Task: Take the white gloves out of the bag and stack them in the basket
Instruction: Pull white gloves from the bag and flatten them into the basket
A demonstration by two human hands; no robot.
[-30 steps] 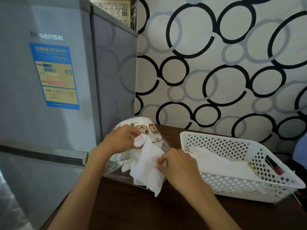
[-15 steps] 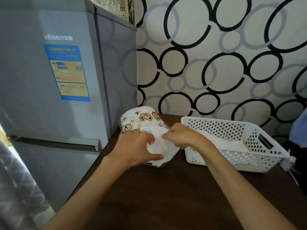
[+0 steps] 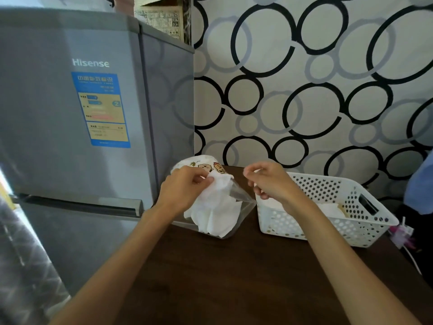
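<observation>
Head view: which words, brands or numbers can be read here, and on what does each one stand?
"Hisense": fridge door.
"2": blue and yellow label on that door; its other print is too blurred.
Printed box atop the fridge: too small.
Cartoon bag: no readable text.

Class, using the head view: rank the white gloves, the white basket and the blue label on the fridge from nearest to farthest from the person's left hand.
1. White gloves: pinched by the left hand, in the clear bag.
2. White basket: to the right, past the right hand.
3. Blue label: up on the fridge door, far left.
</observation>
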